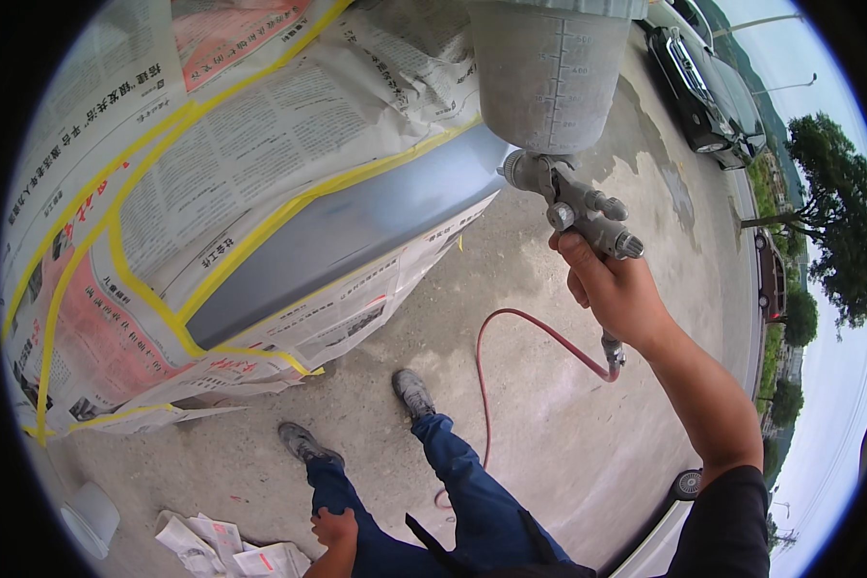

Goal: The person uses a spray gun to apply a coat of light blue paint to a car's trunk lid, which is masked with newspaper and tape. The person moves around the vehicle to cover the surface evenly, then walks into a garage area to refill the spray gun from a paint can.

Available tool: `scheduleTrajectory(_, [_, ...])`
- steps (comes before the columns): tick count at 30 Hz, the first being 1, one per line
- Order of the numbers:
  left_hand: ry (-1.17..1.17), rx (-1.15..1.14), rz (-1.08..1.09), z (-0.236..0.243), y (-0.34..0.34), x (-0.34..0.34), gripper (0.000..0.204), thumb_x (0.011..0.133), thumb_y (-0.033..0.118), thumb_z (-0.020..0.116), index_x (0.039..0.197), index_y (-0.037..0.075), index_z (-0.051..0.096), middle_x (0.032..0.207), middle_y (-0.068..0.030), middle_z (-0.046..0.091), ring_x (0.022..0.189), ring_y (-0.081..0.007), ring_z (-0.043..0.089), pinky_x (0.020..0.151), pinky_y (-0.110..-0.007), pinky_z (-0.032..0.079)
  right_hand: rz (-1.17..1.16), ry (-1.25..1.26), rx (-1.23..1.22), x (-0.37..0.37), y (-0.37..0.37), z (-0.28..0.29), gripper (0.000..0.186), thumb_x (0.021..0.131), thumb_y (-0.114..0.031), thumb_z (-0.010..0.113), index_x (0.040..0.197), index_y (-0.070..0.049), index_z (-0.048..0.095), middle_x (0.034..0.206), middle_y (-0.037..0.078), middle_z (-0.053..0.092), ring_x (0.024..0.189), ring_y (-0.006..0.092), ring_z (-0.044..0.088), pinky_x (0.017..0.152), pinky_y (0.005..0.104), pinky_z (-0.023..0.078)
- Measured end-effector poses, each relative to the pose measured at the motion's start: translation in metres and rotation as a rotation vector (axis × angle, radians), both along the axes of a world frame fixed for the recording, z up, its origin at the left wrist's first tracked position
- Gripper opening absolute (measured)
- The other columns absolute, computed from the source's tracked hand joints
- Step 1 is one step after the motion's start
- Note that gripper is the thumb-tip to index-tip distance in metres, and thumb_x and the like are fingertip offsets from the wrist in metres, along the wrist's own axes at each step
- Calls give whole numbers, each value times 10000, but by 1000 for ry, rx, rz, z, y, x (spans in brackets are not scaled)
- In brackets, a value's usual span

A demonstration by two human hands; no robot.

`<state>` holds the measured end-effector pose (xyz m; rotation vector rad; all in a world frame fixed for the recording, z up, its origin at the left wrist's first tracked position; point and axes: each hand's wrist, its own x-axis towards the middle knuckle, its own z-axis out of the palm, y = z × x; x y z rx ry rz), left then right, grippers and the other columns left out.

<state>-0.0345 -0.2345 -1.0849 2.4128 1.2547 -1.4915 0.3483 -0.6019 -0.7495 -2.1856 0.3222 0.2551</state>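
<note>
My right hand (pixel 607 294) is wrapped round the handle of a metal spray gun (pixel 588 217), held up at the right of the panel. On top of the gun sits a cloudy plastic paint cup (pixel 547 82) with measuring marks. The nozzle points left at a smooth grey car body panel (pixel 347 231) and stands a little off its right end. Newspaper (pixel 250 144) surrounds the panel, edged with yellow masking tape (pixel 246 249). From the handle's lower end runs a red air hose (pixel 525 315). My left hand (pixel 333 530) rests on my left leg, fingers slightly apart, holding nothing.
The hose loops over the concrete floor (pixel 568 424) beside my right foot. A white bucket (pixel 91 518) and loose newspaper sheets (pixel 226 547) lie at the lower left. A dark car (pixel 713 91) is parked at the far right, a pale car (pixel 660 525) at the lower right.
</note>
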Motion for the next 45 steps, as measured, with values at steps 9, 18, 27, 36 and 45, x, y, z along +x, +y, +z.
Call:
scheduleTrajectory(9, [29, 11, 15, 3, -1, 4, 616, 733, 413, 751, 1269, 153, 590, 1284, -123, 509, 1174, -343, 524, 922, -485, 501, -10, -184, -241, 2, -6, 14, 287, 986, -129, 580, 1249, -26, 527, 822, 9, 549, 715, 90, 489, 644, 265, 435])
scheduleTrajectory(18, [16, -7, 42, 5, 0, 1, 621, 732, 406, 751, 1274, 153, 584, 1290, -121, 504, 1185, -344, 517, 928, -490, 496, -28, -47, -126, 7, 2, 3, 187, 1003, -165, 557, 1123, -22, 544, 757, -10, 507, 624, 70, 463, 556, 254, 407])
scheduleTrajectory(27, [-8, -16, 54, 5, 3, -6, 641, 720, 404, 745, 1279, 136, 576, 1298, -130, 502, 1190, -358, 511, 935, -500, 490, 12, 53, 35, -4, 26, -3, 264, 1038, -243, 513, 1010, 15, 567, 790, 13, 523, 536, 63, 442, 459, 238, 352])
scheduleTrajectory(36, [-34, -2, 75, -1, 6, -16, 640, 713, 401, 741, 1272, 133, 579, 1290, -136, 504, 1187, -369, 509, 939, -505, 484, 26, 166, 224, -15, 74, -3, 239, 1027, -238, 541, 1095, -11, 518, 765, -6, 514, 580, 58, 455, 512, 245, 391])
scheduleTrajectory(45, [-9, -8, 89, 2, 8, -16, 635, 718, 405, 739, 1271, 135, 580, 1289, -127, 506, 1195, -348, 509, 944, -497, 482, 144, 185, 253, -21, 108, -5, 300, 1047, -267, 491, 1136, 17, 532, 878, 30, 563, 564, 59, 474, 486, 228, 378])
